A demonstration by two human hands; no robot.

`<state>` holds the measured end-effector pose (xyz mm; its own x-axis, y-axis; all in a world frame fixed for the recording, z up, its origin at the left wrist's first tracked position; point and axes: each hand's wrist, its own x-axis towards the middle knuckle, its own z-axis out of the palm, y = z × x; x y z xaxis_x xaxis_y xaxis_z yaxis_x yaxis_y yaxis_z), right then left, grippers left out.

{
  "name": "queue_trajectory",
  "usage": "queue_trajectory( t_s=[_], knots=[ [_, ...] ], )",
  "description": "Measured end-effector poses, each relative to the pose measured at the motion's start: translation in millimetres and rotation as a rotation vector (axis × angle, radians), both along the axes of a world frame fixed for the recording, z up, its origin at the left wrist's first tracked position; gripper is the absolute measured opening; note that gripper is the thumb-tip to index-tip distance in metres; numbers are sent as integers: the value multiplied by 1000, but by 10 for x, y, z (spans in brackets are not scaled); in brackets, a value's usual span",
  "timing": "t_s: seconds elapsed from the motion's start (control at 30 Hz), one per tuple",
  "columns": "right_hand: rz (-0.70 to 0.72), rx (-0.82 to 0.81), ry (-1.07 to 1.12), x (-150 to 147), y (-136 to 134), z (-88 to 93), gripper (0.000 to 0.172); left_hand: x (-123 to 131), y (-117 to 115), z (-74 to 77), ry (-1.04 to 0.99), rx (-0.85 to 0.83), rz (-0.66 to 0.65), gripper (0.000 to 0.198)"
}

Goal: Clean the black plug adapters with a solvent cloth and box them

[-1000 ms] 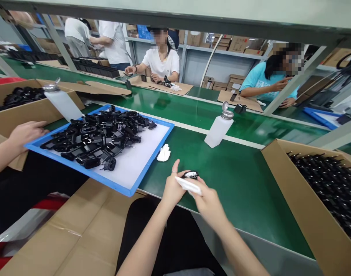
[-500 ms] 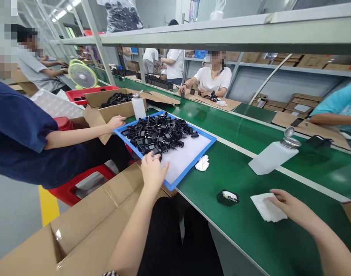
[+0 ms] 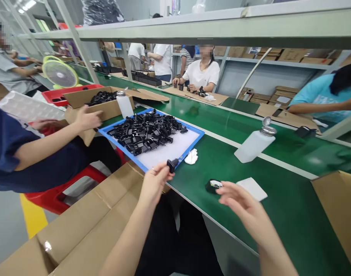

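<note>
My left hand (image 3: 159, 179) pinches a small black plastic part (image 3: 172, 165) just above the near corner of a blue-rimmed tray (image 3: 194, 142). A heap of similar black parts (image 3: 149, 132) covers much of the tray's white bottom. My right hand (image 3: 238, 195), its fingers apart and nothing in them, is beside a black oval housing (image 3: 212, 186) with white and greenish bits inside. A folded white cloth (image 3: 252, 188) lies flat on the green table behind my right hand. Beside the tray is a crumpled white tissue (image 3: 191, 156).
A white pump bottle (image 3: 254, 145) leans tilted on the green table (image 3: 281, 214). Another bottle (image 3: 124, 104) stands behind the tray. Cardboard boxes (image 3: 339, 214) flank me right and left. A co-worker's hand (image 3: 87, 118) is left of the tray; other people sit across.
My left hand has lifted a black part off the tray. My right hand has let go of the white cloth and moved left to the oval housing. The view has shifted right.
</note>
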<state>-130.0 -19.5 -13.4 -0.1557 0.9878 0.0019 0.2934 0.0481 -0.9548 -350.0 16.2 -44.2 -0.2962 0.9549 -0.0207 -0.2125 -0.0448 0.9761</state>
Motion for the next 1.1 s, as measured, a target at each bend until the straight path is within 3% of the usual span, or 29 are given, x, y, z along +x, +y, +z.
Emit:
queue_trajectory(
  t_s=[0.03, 0.1, 0.2, 0.23, 0.33, 0.5, 0.63, 0.77, 0.83, 0.9, 1.0, 1.1],
  knots=[
    [59, -12, 106, -75, -19, -64, 33, 177, -82, -10, -211, -28, -110, 21],
    [139, -27, 271, -169, -31, -181, 36, 518, -239, -48, -446, -91, -297, 21],
    [94, 30, 380, -138, -5, -266, 21, 840, -380, -104, -503, -122, -432, 16],
    [35, 73, 376, -90, 13, -264, 13, 880, -387, -116, -445, -108, -429, 15],
    [-129, 147, 261, 77, 92, -227, 19, 874, -309, -144, -175, -62, -366, 14],
    [-167, 32, 74, 80, 158, -391, 14, 923, -176, -256, 44, -99, -382, 27],
    [-233, 136, 38, -42, 73, -583, 12, 1016, -176, -301, 356, -8, -346, 27],
    [-282, 205, -136, 73, 109, -472, 14, 878, -34, -239, 555, -33, -214, 28],
    [-360, 182, -242, 192, 259, -345, 17, 784, 71, -215, 622, -22, -203, 28],
    [-367, 132, -365, 282, 507, -242, 19, 741, 151, -221, 649, 17, -328, 37],
    [-232, 112, -516, 285, 978, -204, 31, 796, 192, -274, 649, 82, -563, 58],
    [-140, 129, -511, 162, 1400, -283, 47, 890, 173, -328, 722, 116, -596, 62]
  ],
)
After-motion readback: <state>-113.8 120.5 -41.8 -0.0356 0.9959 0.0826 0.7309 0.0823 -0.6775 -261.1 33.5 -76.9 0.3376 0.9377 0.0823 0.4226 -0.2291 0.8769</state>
